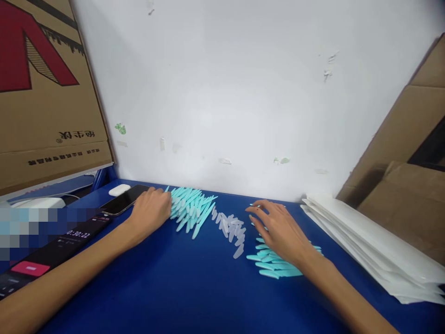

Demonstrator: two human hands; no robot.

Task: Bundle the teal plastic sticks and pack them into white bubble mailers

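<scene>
On a blue table [194,287], translucent slips [231,226] lie between a left pile [191,206] and right pile [274,268] of turquoise sticks, probably for easy reach, the left hand [153,206] curled beside one, grip hidden, the right hand [280,227] open over the other.

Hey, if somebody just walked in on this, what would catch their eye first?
Probably the bright turquoise pile on the blue tabletop beside the left hand, and the second turquoise pile partly hidden by the right hand. Small translucent pieces lie between them. The big red print on the cardboard box at upper left stands out too.
</scene>
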